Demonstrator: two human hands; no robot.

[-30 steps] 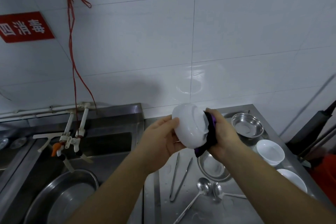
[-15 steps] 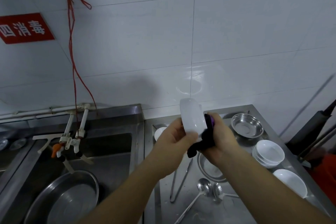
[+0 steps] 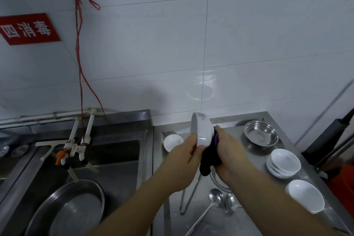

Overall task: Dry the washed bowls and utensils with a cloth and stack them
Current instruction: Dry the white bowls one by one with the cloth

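White bowl (image 3: 203, 130) — dark purple-black cloth (image 3: 209, 161) — steel-grey counter (image 3: 237, 134), red wall sign (image 3: 28, 28) with white characters.

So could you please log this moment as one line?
step: drying | left hand: holds white bowl on edge | right hand: presses dark cloth against it | stack: waiting

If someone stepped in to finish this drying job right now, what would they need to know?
Left hand: grips the white bowl, held on edge in the air.
Right hand: holds the dark cloth against the bowl's outside.
Done, by the look of it: a stack of white bowls on the steel counter.
Left: finish this bowl and stack it; then the small white bowl, the single white bowl, the steel bowl, the tongs and two ladles.
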